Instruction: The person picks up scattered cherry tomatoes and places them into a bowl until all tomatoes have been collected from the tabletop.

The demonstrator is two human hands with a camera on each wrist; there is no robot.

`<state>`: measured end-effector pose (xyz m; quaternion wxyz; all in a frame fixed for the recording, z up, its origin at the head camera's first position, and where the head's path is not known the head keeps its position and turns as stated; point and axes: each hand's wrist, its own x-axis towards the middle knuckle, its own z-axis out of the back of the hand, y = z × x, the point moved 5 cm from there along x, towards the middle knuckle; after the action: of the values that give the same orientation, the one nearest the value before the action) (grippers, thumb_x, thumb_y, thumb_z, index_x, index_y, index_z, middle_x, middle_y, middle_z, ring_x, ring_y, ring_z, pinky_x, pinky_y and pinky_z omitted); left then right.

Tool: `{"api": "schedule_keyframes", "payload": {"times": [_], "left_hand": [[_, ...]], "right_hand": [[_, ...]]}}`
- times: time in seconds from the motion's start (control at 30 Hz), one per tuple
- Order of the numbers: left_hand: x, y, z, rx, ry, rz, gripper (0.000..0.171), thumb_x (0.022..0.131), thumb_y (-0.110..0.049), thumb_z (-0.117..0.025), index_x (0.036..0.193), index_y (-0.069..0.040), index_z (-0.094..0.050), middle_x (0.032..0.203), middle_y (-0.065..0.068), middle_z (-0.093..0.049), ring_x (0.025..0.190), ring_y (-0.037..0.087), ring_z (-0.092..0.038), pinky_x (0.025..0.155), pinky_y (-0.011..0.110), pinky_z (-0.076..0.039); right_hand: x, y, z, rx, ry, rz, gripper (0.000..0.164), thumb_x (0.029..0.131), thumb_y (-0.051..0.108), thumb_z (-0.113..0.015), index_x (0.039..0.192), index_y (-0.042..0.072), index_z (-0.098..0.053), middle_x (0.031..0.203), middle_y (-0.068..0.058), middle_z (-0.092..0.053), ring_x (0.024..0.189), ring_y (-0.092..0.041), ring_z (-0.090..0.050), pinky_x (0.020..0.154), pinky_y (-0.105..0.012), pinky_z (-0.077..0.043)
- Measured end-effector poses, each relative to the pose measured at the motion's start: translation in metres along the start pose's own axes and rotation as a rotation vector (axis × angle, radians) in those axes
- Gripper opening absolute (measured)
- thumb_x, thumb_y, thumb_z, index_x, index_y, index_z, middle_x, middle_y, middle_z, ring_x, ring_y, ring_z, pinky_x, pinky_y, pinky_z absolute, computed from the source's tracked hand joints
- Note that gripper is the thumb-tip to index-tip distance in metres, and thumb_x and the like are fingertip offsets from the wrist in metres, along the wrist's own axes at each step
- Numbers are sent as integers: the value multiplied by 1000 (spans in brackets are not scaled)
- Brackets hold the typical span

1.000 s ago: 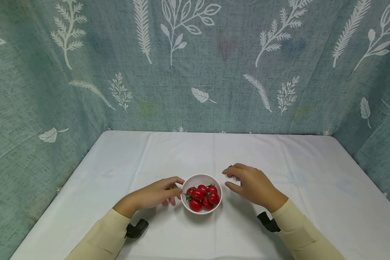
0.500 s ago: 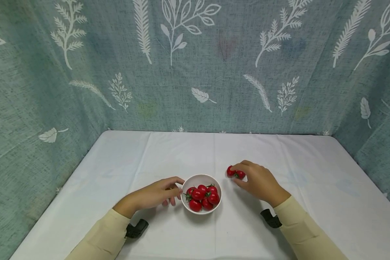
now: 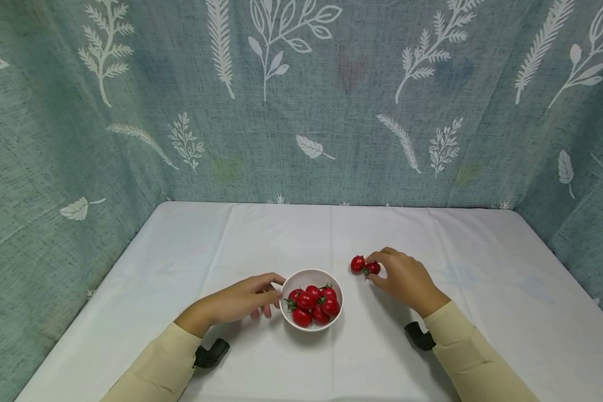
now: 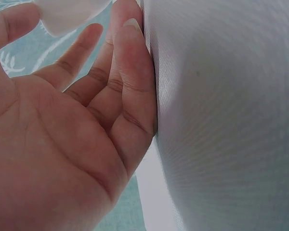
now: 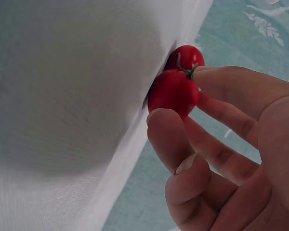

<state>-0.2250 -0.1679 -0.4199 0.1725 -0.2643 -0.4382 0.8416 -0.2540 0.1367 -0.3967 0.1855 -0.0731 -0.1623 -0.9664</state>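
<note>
A white bowl [image 3: 309, 277] holds several cherry tomatoes [image 3: 306, 300] with green stems. At its left side my left hand [image 3: 238, 301] rests with loose fingers, fingertips right at the rim; the left wrist view shows the bowl's wall [image 4: 70, 17] beside the thumb. Right of the bowl, two more tomatoes sit side by side on the cloth. My right hand [image 3: 404, 279] has thumb and fingers around the right-hand tomato [image 3: 374, 268]; in the right wrist view, the thumb tip meets the green stem of this tomato [image 5: 173, 94]. The other tomato [image 3: 358, 264] lies just left, against it.
A white cloth [image 3: 261, 234] covers the table. Blue-green curtains [image 3: 281, 167] with white leaf prints stand behind it and along both sides. Black wrist cameras [image 3: 212, 353] are strapped under both forearms.
My right hand has moved slightly right and back, uncovering the two tomatoes, and its thumb and fingers now close around the right-hand one. My left hand and the bowl stay put.
</note>
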Motion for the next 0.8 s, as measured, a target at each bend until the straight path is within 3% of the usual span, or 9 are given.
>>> {"api": "schedule_keyframes", "payload": {"times": [0.8], "left_hand": [[0,-1,1,4,-3,5,39,103,-36,-52,136,-17,-53,102,7,-65,86,21,-64,74,35,-52]], "right_hand": [[3,-2,-5,12,97,-56,34,81,15,-83,114,13,-73,102,-3,-72,82,-17,-63,74,-41,-56]]}}
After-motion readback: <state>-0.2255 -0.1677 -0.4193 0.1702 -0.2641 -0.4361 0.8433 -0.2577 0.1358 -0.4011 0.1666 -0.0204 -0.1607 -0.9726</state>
